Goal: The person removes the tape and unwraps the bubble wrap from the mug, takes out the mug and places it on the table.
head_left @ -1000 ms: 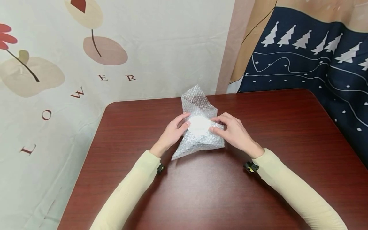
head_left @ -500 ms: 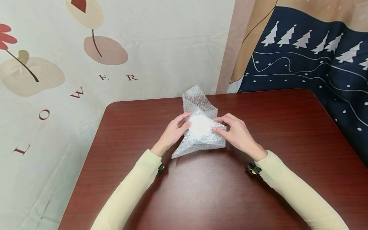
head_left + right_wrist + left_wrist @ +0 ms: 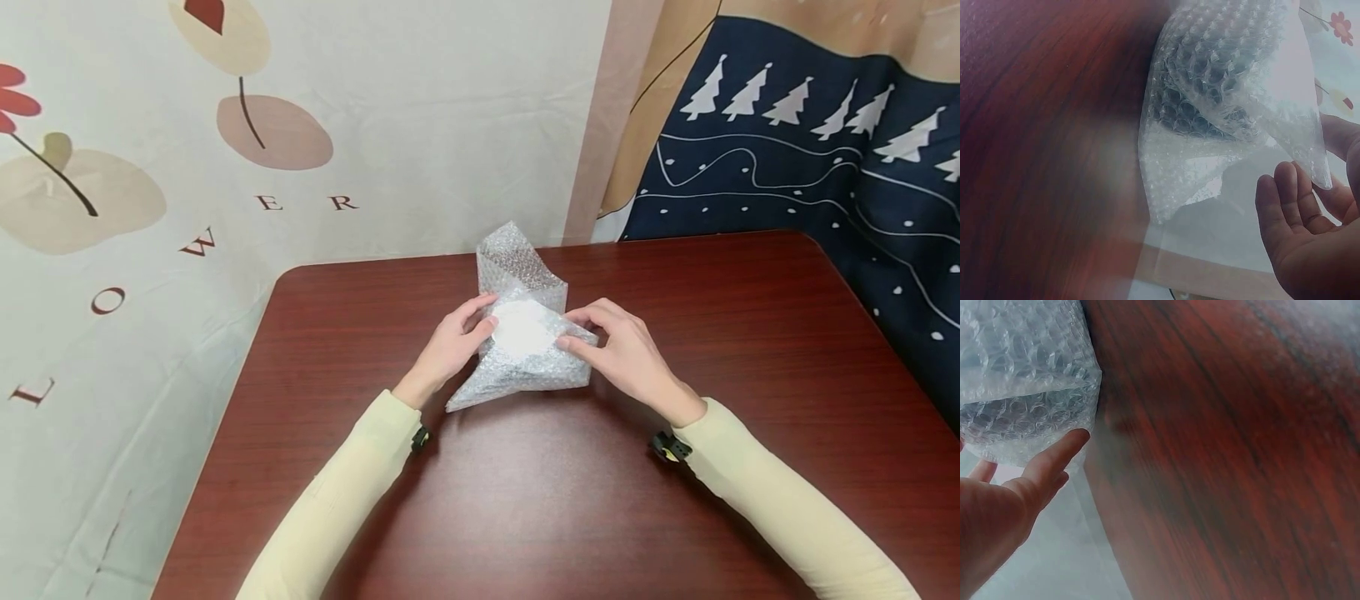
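A sheet of clear bubble wrap [image 3: 536, 367] lies bunched and folded near the far side of the table, a bright white patch on its top. What is inside is hidden. One end [image 3: 517, 254] sticks up at the back. My left hand [image 3: 446, 346] rests against its left side, thumb on top and fingers fairly straight; the left wrist view has these fingers [image 3: 1054, 462] along the wrap's edge. At the right, my right hand [image 3: 622, 346] pinches a pointed corner of the wrap between thumb and fingers. That corner [image 3: 1319, 175] shows in the right wrist view, the other fingers loosely bent below.
The dark red wooden table [image 3: 517, 500] has its back edge just behind the wrap. A pale printed curtain [image 3: 450, 125] hangs behind it, with a navy tree-patterned cloth [image 3: 750, 183] at the right. Each wrist carries a small black device.
My right hand has moved a little to the right and nearer, drawing the wrap's right corner outward. The left hand stays almost where it was.
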`<state>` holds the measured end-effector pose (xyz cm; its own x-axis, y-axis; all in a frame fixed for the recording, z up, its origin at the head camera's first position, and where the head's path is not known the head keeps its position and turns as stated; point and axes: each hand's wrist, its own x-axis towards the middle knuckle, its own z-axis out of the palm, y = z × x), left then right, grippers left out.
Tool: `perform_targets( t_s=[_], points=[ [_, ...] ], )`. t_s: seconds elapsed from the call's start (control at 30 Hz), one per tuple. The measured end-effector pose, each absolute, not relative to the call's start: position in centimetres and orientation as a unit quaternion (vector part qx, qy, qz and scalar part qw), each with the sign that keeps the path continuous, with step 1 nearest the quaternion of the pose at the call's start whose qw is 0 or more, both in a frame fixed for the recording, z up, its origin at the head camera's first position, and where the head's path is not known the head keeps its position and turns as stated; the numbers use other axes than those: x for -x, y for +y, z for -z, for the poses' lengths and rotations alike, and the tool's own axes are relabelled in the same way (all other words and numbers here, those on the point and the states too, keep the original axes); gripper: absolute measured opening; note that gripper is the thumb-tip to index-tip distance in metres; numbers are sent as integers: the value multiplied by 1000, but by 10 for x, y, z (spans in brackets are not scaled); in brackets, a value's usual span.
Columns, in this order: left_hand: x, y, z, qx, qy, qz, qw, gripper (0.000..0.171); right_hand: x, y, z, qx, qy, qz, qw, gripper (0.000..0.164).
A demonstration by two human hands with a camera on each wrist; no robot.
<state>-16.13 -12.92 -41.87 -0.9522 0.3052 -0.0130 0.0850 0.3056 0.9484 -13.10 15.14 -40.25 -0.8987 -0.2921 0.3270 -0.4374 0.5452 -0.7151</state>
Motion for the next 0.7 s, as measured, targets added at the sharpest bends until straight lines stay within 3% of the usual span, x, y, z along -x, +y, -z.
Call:
perform_targets(
  t_s=[0.7],
  points=[
    [162, -129, 418, -116, 800, -581, 98, 48, 115, 163, 396, -251, -838, -481, 66, 22]
  ],
)
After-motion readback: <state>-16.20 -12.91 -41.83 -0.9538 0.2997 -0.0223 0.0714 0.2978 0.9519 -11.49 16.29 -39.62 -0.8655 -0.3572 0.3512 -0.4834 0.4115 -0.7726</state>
